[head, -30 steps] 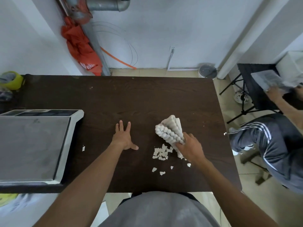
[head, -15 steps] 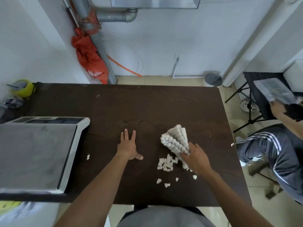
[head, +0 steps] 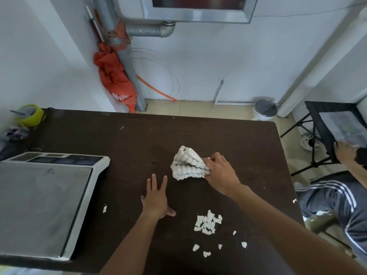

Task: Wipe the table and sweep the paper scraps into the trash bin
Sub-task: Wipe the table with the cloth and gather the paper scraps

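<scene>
My right hand (head: pixel 220 174) grips a white bumpy cloth (head: pixel 186 165) that lies on the dark brown table (head: pixel 228 139), a little beyond the table's middle. My left hand (head: pixel 156 197) rests flat on the table with straight fingers, just left of and nearer than the cloth. A heap of white paper scraps (head: pixel 207 222) lies near the front edge, with a few loose scraps (head: pixel 206 254) closer to me. One single scrap (head: pixel 104 208) sits beside the scale. A small white trash bin (head: pixel 265 109) with a grey lid stands on the floor past the table's far right corner.
A large platform scale (head: pixel 45 203) fills the table's left side. A yellow-green roll of tape (head: pixel 32 114) sits at the far left corner. To the right, a seated person (head: pixel 337 203) in striped trousers reaches toward a black folding stand (head: pixel 325 126).
My right hand has carried the cloth away from the scrap heap, farther up the table. The left hand stays flat in place. The head camera has tilted upward.
</scene>
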